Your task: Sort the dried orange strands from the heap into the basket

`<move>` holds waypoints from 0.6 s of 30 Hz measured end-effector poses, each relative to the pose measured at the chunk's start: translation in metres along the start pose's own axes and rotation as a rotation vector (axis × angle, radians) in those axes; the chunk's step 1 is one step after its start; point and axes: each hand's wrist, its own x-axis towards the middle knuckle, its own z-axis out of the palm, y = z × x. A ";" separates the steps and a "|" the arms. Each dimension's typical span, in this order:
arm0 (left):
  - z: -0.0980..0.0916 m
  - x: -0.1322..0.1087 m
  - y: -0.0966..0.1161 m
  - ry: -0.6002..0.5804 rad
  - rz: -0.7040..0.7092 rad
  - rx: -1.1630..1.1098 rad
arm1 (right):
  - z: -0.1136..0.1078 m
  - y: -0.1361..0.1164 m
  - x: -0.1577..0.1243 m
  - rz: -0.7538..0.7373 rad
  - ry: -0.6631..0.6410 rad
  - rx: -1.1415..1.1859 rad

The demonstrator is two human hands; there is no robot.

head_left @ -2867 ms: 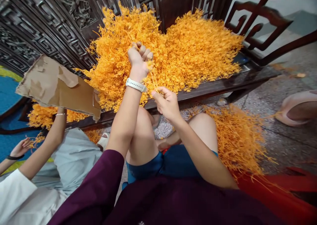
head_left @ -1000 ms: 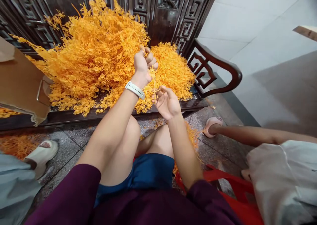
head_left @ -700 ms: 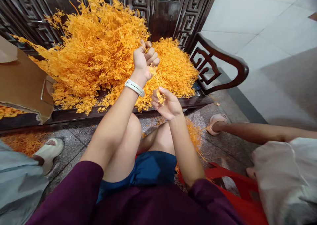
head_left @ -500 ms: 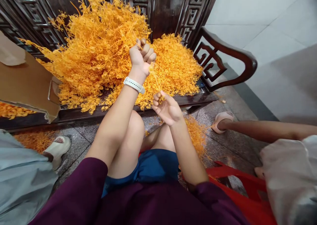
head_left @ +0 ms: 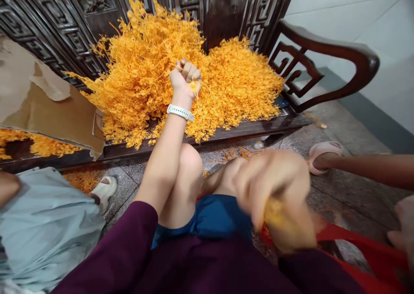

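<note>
A big heap of orange, thin-stemmed dried-flower sprigs (head_left: pixel 145 78) covers the dark wooden bench. In front of it my left hand (head_left: pixel 185 77), with a white band on the wrist, is closed palm-up around an orange sprig (head_left: pixel 194 86), whose thin ends stick out past the fingers. My right hand (head_left: pixel 274 173) is raised over my right thigh, close to the camera and smeared by motion. Its fingers curl in, and a blurred yellow-orange sprig (head_left: pixel 275 212) shows at them.
A torn cardboard box (head_left: pixel 64 113) stands on the bench at left, and the carved armrest (head_left: pixel 339 54) rises at right. People sit on both sides; a skirt (head_left: pixel 54 225) and sandalled feet show. A red plastic stool (head_left: pixel 365 251) is at lower right; orange scraps litter the floor.
My right hand has left the spot beside my left hand and swung down right, toward the camera. My left hand stays by the heap. The view has shifted left.
</note>
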 end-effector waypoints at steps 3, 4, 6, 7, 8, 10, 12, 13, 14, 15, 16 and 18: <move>0.012 -0.017 0.006 -0.105 -0.008 -0.045 | -0.038 0.016 0.044 0.136 0.461 0.075; 0.016 -0.023 0.008 -0.152 -0.018 -0.063 | -0.039 0.019 0.052 0.107 0.544 0.173; 0.024 -0.034 0.010 -0.269 -0.055 -0.105 | -0.029 0.027 0.059 0.045 0.722 0.338; 0.026 -0.038 0.010 -0.332 -0.085 -0.114 | -0.020 0.032 0.060 0.018 0.778 0.347; 0.029 -0.041 0.008 -0.392 -0.116 -0.111 | -0.009 0.038 0.060 0.001 0.804 0.292; 0.034 -0.043 0.000 -0.480 -0.161 -0.084 | 0.013 0.052 0.062 0.016 0.756 0.102; 0.037 -0.043 -0.012 -0.499 -0.189 -0.040 | 0.030 0.066 0.066 0.034 0.675 -0.016; 0.038 -0.042 -0.019 -0.482 -0.202 -0.016 | 0.037 0.073 0.069 0.028 0.654 -0.031; 0.037 -0.039 -0.026 -0.449 -0.211 0.005 | 0.042 0.079 0.071 0.011 0.655 -0.034; 0.035 -0.036 -0.032 -0.411 -0.218 0.027 | 0.046 0.084 0.072 -0.011 0.681 -0.045; 0.032 -0.032 -0.038 -0.375 -0.222 0.050 | 0.049 0.089 0.072 -0.031 0.717 -0.071; 0.024 -0.023 -0.047 -0.297 -0.211 0.084 | 0.052 0.094 0.067 -0.069 0.705 -0.166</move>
